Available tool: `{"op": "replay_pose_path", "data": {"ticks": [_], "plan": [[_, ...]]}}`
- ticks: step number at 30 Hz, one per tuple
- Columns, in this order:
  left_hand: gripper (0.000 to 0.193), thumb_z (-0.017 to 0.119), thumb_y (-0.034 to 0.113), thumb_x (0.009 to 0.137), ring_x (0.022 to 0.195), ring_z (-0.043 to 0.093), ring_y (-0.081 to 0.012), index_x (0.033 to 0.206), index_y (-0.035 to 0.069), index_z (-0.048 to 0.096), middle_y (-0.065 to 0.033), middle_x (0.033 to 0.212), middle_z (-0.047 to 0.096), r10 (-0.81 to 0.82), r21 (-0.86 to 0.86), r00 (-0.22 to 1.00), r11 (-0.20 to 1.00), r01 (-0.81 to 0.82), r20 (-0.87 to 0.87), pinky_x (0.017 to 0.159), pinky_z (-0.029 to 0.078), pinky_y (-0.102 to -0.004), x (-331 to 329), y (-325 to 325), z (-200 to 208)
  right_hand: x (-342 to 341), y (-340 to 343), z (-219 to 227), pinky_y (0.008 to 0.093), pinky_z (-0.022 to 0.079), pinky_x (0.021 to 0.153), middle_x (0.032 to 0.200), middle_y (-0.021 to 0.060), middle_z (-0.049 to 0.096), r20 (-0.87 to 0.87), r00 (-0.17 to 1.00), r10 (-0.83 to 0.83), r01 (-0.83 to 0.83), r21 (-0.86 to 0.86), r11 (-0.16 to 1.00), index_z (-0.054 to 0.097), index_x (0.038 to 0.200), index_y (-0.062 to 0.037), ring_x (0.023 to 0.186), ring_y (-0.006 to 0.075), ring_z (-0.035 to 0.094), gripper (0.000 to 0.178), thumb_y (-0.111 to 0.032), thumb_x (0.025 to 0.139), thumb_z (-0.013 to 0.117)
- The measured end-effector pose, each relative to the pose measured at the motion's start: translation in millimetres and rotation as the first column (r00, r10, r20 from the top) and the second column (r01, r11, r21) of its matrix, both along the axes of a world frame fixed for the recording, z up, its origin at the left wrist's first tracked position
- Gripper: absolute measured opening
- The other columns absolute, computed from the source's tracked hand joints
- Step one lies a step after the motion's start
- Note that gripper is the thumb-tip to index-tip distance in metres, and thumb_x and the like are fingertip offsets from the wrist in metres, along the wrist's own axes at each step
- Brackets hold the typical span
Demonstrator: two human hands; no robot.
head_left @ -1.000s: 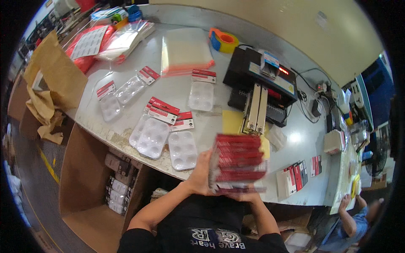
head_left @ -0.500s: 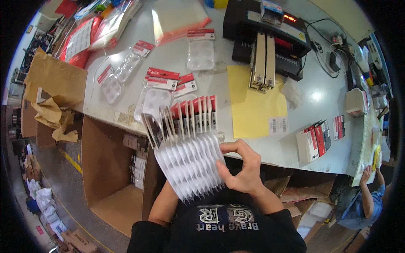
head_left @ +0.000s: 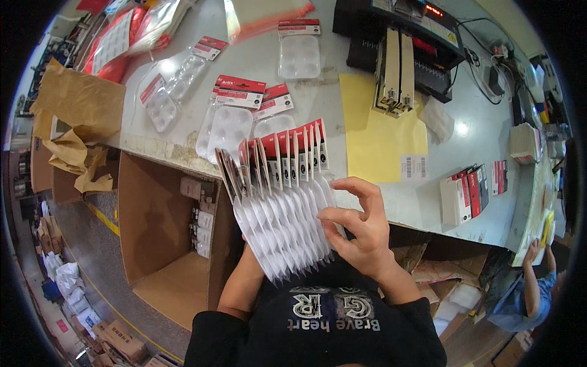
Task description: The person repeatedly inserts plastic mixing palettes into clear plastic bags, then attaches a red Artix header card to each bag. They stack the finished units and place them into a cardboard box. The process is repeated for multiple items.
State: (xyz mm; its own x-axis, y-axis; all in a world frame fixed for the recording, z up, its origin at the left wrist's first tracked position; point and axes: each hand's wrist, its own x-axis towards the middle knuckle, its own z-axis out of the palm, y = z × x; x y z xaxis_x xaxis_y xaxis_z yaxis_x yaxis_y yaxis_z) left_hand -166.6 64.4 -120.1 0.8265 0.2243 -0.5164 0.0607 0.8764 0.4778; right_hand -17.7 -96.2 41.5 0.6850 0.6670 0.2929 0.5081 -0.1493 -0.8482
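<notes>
A row of packaged white paint palettes (head_left: 284, 226), in clear bags with red header cards, stands fanned side by side in front of my body. My left hand (head_left: 247, 248) holds the row from behind and below; its fingers are hidden by the packs. At the right end of the row is my right hand (head_left: 364, 229), its fingers bent and apart, the tips close to the outermost pack. Whether they touch it I cannot tell. Beyond the row, more packaged palettes (head_left: 230, 130) lie on the white table (head_left: 183, 147).
A black sealing machine (head_left: 422, 37) with a conveyor stands at the back right, near a yellow sheet (head_left: 385, 140). Stacked header cards (head_left: 458, 199) sit at the right. An open carton (head_left: 162, 238) is below left. Another person's hands (head_left: 535, 251) work at far right.
My right hand's fingers have spread and moved up slightly along the row's right end. The header cards now show more of their red fronts. The view has shifted a little.
</notes>
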Motion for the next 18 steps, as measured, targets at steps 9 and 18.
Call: {"op": "replay_pose_path", "data": {"ticks": [9,18], "plan": [[0.05,0.047,0.036,0.095,0.129,0.041,-0.0224,0.14,0.016,0.039,-0.0075,0.139,0.042,0.022,-0.012,1.0,1.0,-0.022,-0.007,0.113,0.028,-0.0458,-4.9,0.0,0.7,-4.8,-2.5,-1.2,0.0351,0.059,0.075,0.121,0.0175,0.046,0.142,0.984,0.11,-0.1,-0.076,0.992,0.069,0.088,-0.0102,0.114,0.0314,0.051,0.031,0.01,0.065,0.067],[0.05,0.046,0.037,0.096,0.129,0.041,-0.0222,0.141,0.017,0.038,-0.0069,0.139,0.041,0.036,0.002,0.999,0.999,-0.036,0.004,0.113,0.028,-0.0462,-4.0,5.2,1.7,-6.9,-4.4,7.5,0.041,0.056,0.079,0.127,0.022,0.044,0.026,0.996,0.085,-0.082,-0.096,0.992,0.066,0.09,-0.0079,0.115,0.0376,0.049,0.025,-0.012,0.066,0.074]]}}
